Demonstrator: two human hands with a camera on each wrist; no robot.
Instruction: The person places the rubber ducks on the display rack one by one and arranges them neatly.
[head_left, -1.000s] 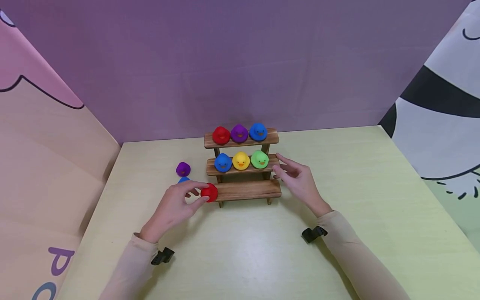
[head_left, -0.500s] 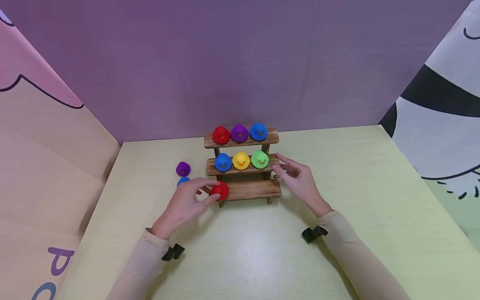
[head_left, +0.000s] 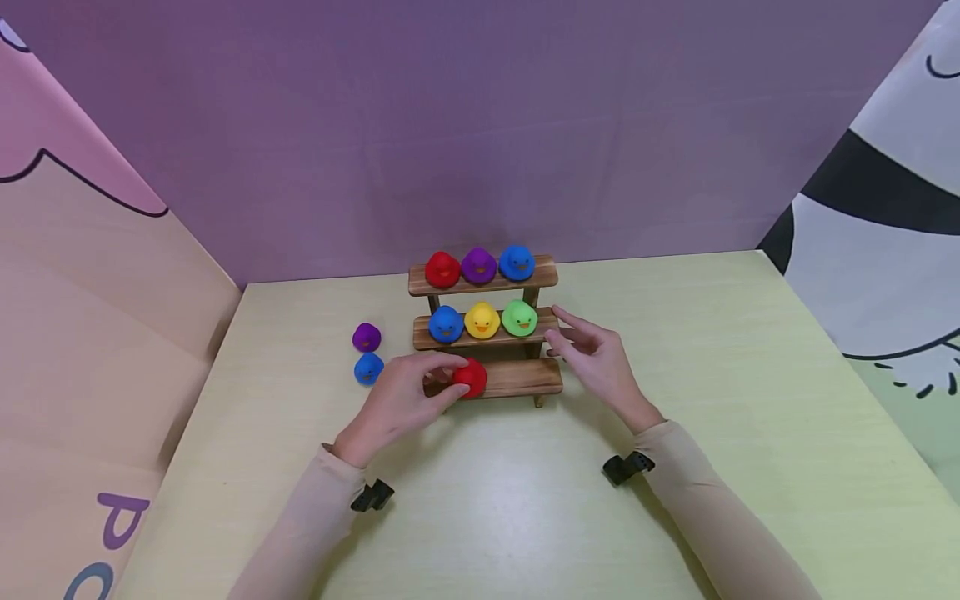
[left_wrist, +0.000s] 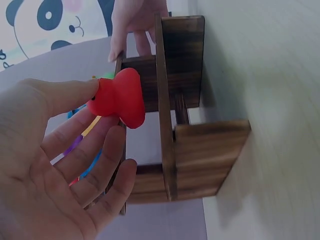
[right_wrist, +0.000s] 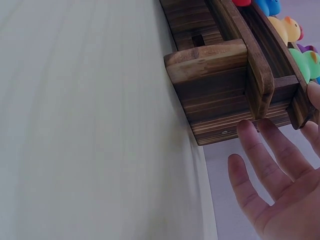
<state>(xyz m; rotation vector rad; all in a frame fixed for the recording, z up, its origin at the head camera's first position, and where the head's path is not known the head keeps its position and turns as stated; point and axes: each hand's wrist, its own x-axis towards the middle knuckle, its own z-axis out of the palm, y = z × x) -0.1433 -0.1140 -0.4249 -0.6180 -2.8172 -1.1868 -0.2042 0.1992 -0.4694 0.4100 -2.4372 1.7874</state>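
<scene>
A three-tier wooden display stand [head_left: 525, 377] carries rubber ducks on its upper two shelves. My left hand [head_left: 408, 390] pinches a red rubber duck [head_left: 471, 378] between thumb and fingers over the bottom shelf; in the left wrist view the duck [left_wrist: 122, 97] appears side-on at the fingertips. Whether it touches the shelf I cannot tell. At the stand's right end, my right hand [head_left: 596, 362] touches the middle shelf's end with its fingers fairly straight. In the right wrist view, its fingers [right_wrist: 272, 172] spread beside the stand's side.
Red, purple and blue ducks [head_left: 517, 263] line the top shelf. Blue, yellow and green ducks [head_left: 520, 318] sit along the middle one. Left of the stand, a purple duck [head_left: 367, 337] and a blue duck [head_left: 368, 368] rest on the table [head_left: 720, 375]. A purple backdrop [head_left: 480, 133] rises behind.
My left hand has carried the red duck rightward from the bottom shelf's left end toward its middle, uncovering the blue duck on the table. The right hand has stayed in place.
</scene>
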